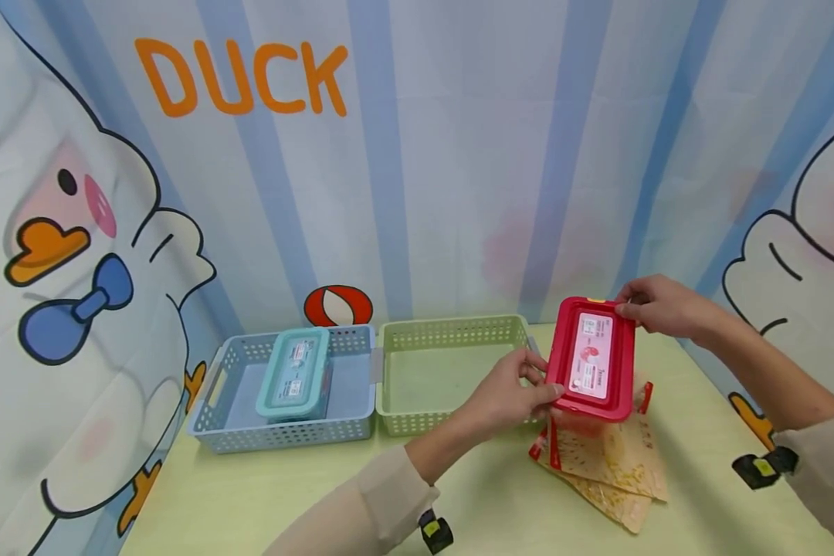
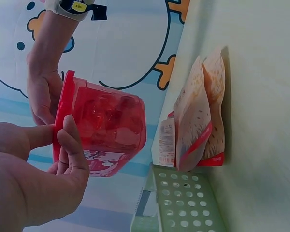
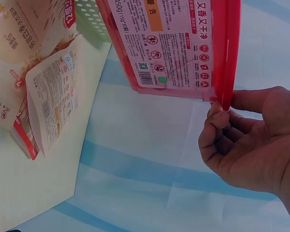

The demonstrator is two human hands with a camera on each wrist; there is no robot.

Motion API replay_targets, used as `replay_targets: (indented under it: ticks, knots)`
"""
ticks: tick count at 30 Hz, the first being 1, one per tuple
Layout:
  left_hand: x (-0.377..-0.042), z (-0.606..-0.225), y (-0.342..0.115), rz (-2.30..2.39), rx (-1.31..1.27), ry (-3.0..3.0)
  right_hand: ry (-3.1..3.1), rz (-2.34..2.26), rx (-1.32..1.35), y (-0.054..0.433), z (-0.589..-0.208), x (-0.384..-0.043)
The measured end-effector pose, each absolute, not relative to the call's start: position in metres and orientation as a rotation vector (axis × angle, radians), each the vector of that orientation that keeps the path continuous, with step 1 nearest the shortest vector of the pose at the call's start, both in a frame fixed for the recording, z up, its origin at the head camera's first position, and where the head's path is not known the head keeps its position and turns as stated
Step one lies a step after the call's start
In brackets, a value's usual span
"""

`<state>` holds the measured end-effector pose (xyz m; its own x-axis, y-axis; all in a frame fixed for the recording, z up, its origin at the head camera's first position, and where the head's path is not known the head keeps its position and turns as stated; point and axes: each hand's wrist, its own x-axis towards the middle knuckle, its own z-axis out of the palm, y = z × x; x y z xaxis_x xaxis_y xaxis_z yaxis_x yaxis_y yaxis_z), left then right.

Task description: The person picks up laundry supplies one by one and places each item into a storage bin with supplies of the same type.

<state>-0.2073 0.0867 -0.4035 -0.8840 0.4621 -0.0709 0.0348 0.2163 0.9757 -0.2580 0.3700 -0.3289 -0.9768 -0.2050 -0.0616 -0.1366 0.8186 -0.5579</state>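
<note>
Red box (image 1: 591,359): raised, right of green basket (image 1: 438,372)
Left hand (image 1: 509,388): closed, pinching box
Right hand (image 1: 663,309): closed, pinching box

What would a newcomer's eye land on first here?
Probably the glossy red rectangular plastic box, pinched at its rim by the left hand and right hand above the beige printed pouches. Next, the teal lidded plastic box inside the blue perforated basket at left, and the orange word DUCK on the striped backdrop.
</note>
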Motion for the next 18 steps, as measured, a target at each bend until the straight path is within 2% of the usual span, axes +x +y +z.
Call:
replay_targets:
  ticks: [8,18]
  knots:
    - [-0.21,-0.393,0.084,1.734,0.46,2.162,2.899,-0.919,-0.276,0.366,-0.329,-0.261]
    - [-0.221,-0.398,0.069,1.739,0.491,2.186,2.924,-0.961,-0.264,0.347,-0.329,-0.267]
